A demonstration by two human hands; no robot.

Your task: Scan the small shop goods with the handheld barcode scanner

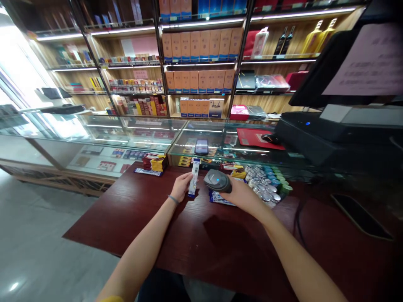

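My left hand (181,187) pinches a narrow blue-and-white snack packet (194,178) by its left edge, tilted up with a barcode near its top. Just to the right, my right hand (236,193) grips a dark grey barcode scanner (217,180). Its head points toward the packet, a short gap apart, with a small blue light on top. Partly hidden under the scanner and hand lie more blue packets (220,198). A stack of red and yellow packets (154,162) sits at the table's left back, with one blue packet (147,172) lying before it.
Several silver-topped and green-topped cans (266,184) stand right of my right hand. A phone (362,214) lies at the table's right. Behind is a glass display counter (141,134) with a red mat and mouse (267,138). A monitor (327,67) rises at the right.
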